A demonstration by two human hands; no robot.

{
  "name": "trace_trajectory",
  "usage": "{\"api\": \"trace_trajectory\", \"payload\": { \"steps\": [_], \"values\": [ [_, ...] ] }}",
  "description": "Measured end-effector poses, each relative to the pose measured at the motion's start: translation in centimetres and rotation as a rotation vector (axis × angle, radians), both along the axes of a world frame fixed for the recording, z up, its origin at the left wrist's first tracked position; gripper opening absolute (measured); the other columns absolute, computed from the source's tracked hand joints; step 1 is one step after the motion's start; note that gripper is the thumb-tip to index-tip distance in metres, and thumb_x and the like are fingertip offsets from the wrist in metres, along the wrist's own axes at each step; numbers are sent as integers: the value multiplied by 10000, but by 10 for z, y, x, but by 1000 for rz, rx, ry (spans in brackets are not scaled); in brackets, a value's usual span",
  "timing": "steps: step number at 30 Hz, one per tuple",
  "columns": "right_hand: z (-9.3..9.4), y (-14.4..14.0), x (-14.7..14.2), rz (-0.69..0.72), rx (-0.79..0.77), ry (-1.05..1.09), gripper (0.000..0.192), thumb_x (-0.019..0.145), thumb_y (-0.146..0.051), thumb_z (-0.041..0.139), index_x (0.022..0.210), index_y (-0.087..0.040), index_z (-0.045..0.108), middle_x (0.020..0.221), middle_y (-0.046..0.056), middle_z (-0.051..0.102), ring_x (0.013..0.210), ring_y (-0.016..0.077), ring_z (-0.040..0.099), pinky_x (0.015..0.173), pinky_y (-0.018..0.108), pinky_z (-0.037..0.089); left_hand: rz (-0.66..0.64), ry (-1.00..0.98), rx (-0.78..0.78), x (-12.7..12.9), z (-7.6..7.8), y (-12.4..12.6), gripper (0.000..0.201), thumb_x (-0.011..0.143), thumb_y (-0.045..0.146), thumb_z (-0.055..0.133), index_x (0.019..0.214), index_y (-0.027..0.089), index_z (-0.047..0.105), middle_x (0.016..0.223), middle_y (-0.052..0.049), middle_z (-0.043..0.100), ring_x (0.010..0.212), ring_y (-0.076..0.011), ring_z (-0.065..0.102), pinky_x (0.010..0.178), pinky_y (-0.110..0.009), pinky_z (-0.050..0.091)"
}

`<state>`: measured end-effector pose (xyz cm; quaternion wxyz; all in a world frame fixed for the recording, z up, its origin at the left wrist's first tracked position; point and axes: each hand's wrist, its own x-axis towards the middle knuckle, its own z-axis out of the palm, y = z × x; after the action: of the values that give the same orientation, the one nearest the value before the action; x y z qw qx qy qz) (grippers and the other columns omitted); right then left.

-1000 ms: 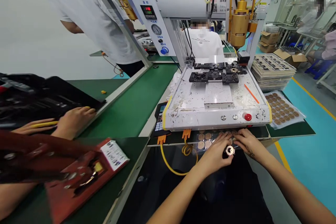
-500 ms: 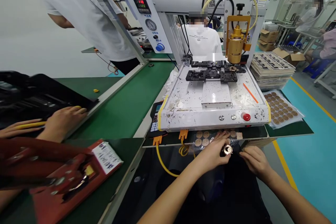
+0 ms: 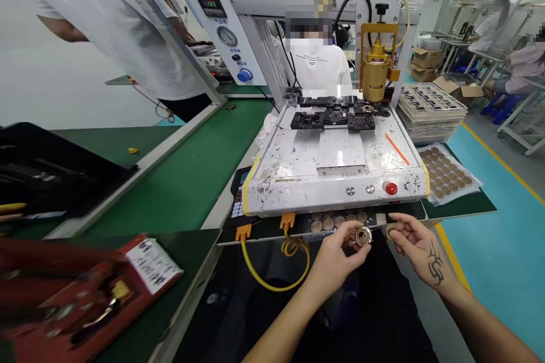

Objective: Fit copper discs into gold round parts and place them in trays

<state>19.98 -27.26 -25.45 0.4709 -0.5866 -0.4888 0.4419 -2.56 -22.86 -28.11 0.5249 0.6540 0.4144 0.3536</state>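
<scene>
In front of the machine's front edge, my left hand (image 3: 338, 255) pinches a small round watch case (image 3: 363, 236), shiny and rose-gold with a ring-shaped rim. Its open face points up toward me. To the right, my right hand (image 3: 415, 247) is turned partly palm up and grips a small tan round disc (image 3: 390, 231) between thumb and fingers. The two hands are apart, with a short gap between case and disc. Behind them, a strip of brown round stickers (image 3: 338, 221) lies on the dark ledge under the machine.
A white press machine (image 3: 340, 178) with a gold head (image 3: 375, 74) and black fixtures (image 3: 332, 119) stands ahead. A sheet of brown discs (image 3: 445, 173) lies right. At left are a red hand press (image 3: 85, 295) and a green bench (image 3: 191, 170). A yellow cable (image 3: 272, 286) loops below.
My right hand has come up and turned over, showing the tan disc in its fingers. My left hand has drawn back from the sticker strip, tilting the watch case. The camera view has shifted slightly.
</scene>
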Motion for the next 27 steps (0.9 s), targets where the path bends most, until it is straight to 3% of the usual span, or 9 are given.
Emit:
{"api": "trace_trajectory", "payload": {
  "steps": [4,7,13,21,25,27],
  "values": [
    [5,8,-18,68,-97,252,430,846,-566,916,936,-212,690,688,-8,715,510,139,597,479,274,536,85,-460,-525,-15,22,-19,508,800,263,948,1208,192,655,1120,-85,825,1028,-272,829,936,-377,659],
    [6,12,-26,130,-117,275,411,871,-563,898,892,-209,689,571,-39,659,473,140,593,487,277,539,154,-580,-662,-21,32,-27,629,708,224,1035,1237,157,700,1143,-116,844,1063,-287,834,971,-369,655],
    [11,4,-30,199,-123,232,343,973,-524,821,925,-200,717,621,-23,705,536,143,671,606,284,567,190,-701,-697,-28,39,-42,555,856,406,953,1294,128,756,1190,-164,851,1111,-304,824,1033,-429,653],
    [3,-5,-32,364,-297,474,349,1006,-506,789,876,-211,654,649,-19,682,524,132,591,531,264,512,142,-684,-618,-36,40,-55,495,914,444,896,1325,190,792,1232,-131,844,1194,-325,789,1090,-489,642],
    [9,-5,-33,389,-265,331,341,1058,-497,718,875,-218,647,596,-58,583,505,109,476,511,243,378,134,-687,-603,-39,40,-59,482,924,445,885,1333,205,797,1239,-125,841,1249,-339,765,1094,-481,642],
    [16,-4,-36,394,-206,214,348,1058,-495,715,857,-219,646,659,-49,576,565,115,466,561,256,376,132,-691,-598,-39,41,-61,473,932,441,878,1338,212,796,1231,-119,842,1227,-328,775,1092,-472,643]
  ]
}}
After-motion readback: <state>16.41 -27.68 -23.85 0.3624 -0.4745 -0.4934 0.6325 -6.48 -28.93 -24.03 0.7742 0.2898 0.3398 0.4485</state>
